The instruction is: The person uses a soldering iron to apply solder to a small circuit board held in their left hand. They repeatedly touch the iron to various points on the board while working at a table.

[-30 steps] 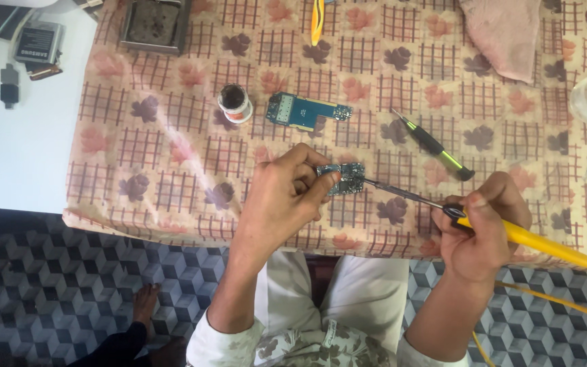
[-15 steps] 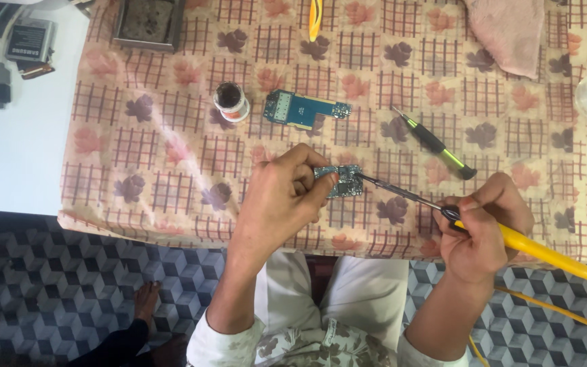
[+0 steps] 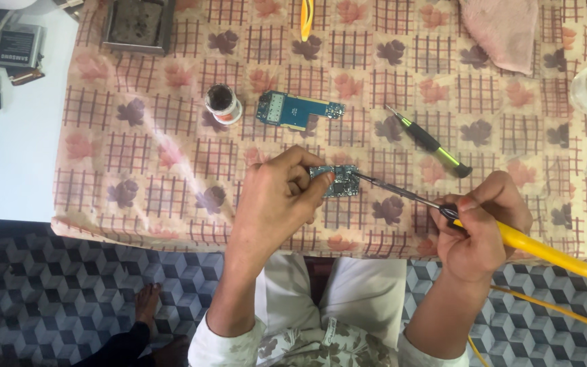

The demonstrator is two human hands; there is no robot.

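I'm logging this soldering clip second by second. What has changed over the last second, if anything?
Almost nothing. The left hand keeps pinching the small circuit board on the patterned cloth, and the right hand keeps the yellow-handled soldering iron with its tip at the board's right edge. The blue circuit board, small jar and green screwdriver lie as before; only the view shifts slightly.

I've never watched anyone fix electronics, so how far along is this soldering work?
Done: I can't tell which joints are finished; they are too small to see. In hand: the left hand pins a small circuit board to the tablecloth, and the right hand holds the yellow soldering iron, tip on the board. Left: a blue circuit board and a screwdriver lie untouched.
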